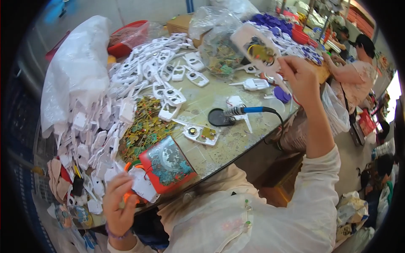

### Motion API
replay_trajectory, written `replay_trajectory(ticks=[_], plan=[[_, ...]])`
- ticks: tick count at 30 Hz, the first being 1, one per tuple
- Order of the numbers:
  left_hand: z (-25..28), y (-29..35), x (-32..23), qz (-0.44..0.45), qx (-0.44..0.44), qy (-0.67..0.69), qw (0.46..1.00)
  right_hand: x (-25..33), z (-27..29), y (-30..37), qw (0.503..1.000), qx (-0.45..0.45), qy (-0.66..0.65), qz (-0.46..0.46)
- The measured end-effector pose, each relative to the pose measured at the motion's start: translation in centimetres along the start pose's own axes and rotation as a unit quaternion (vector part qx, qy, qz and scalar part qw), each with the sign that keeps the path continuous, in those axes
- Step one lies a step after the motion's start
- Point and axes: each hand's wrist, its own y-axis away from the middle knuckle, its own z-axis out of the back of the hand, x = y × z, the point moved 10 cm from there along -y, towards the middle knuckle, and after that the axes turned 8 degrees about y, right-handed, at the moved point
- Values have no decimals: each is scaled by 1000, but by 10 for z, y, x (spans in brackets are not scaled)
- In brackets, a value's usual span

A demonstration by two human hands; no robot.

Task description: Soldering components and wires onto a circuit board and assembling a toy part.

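My right hand (300, 78) is raised at the right and pinches a white plastic casing (260, 49) with a round part and a circuit board inside. My left hand (119, 202) is low at the left, its fingers and thumb apart, slightly blurred. Beside its fingertips lies another white plastic casing (144, 185) over orange handles (130, 196); whether they touch is hard to see. A red box (173, 181) with small green boards on top stands next to it. On the table, an assembled white casing (200, 134) lies face up, showing a speaker and a board.
A soldering iron (244, 110) rests on a black stand (220, 117), its cable running over the edge. Wired boards (147, 122) and white casings (154, 59) are heaped at the left by a large plastic sack (78, 71). Another person (354, 76) sits far right.
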Motion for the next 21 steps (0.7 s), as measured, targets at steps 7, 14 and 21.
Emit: replay_trajectory(ticks=[7,14,21], plan=[[-130,0,3,337,184,798,465,197,-37,58,892,221,-219,329],[-128,4,21,281,177,742,582,252,-58,88,871,152,-272,380],[-103,-1,36,199,-7,683,703,259,-90,123,885,210,-389,146]])
